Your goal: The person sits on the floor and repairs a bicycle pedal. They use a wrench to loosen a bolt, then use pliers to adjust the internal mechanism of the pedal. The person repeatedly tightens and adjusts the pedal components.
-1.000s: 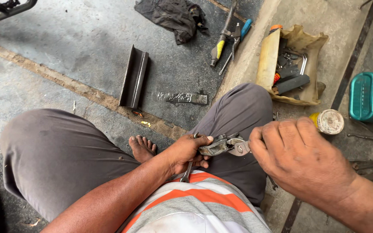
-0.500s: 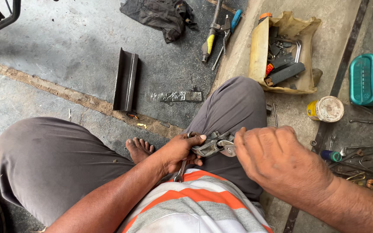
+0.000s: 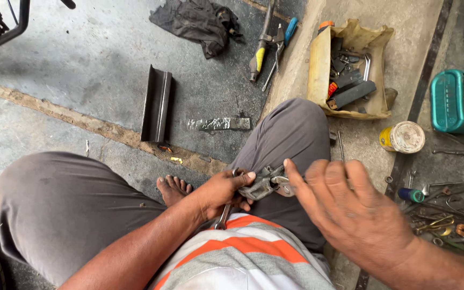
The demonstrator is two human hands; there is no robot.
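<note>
A grey concrete floor (image 3: 81, 64) with a raised ledge to the right carries scattered tools. The person sits with knees apart. The left hand (image 3: 222, 191) is closed around a small grey metal part (image 3: 264, 184) over the lap, thumb on top, with a spanner (image 3: 223, 216) hanging below the palm. The right hand (image 3: 350, 209) lies just right of the part, fingers spread wide, fingertips touching its right end. Nearby lie a dark metal channel (image 3: 157, 103), a black rag (image 3: 197, 21), a tan tool tray (image 3: 350, 70), a round tin (image 3: 405, 137) and a teal basket (image 3: 449, 101).
</note>
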